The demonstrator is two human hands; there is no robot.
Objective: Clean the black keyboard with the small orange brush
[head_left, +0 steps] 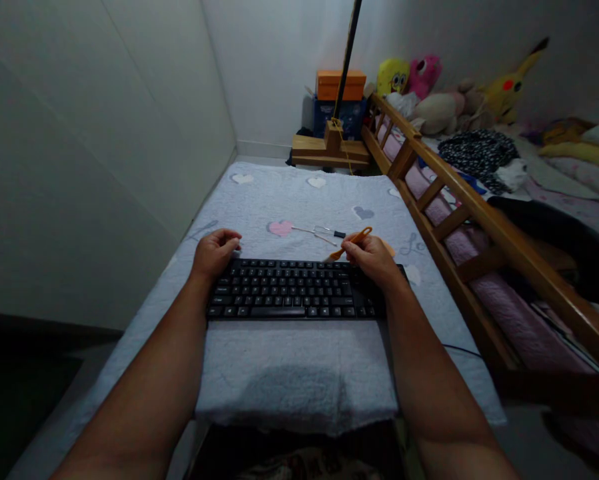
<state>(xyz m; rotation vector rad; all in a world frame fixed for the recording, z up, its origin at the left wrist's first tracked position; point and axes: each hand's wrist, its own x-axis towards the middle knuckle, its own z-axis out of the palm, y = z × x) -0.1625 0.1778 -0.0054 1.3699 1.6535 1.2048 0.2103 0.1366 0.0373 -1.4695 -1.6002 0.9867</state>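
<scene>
A black keyboard (284, 290) lies flat on the cloth before me, its long side facing me. My right hand (372, 259) pinches the orange handle of a small brush (349, 245) between thumb and fingers. The pale bristles point left and down, at the keyboard's back edge. At the keyboard's back left corner rests my left hand (215, 255), fingers loosely curled, with nothing seen in it. Behind the keyboard lie a wire tool with a black handle (339, 234) and a thin white stick (304, 229). An orange object (388, 247) is partly hidden behind my right hand.
A pale blue cloth with hearts (299, 373) covers the table. To the right runs a wooden bed rail (449, 187), with plush toys (436, 110) and clothes beyond. A wooden stand (332, 147) and stacked boxes (340, 85) are at the back. A wall (104, 147) closes the left.
</scene>
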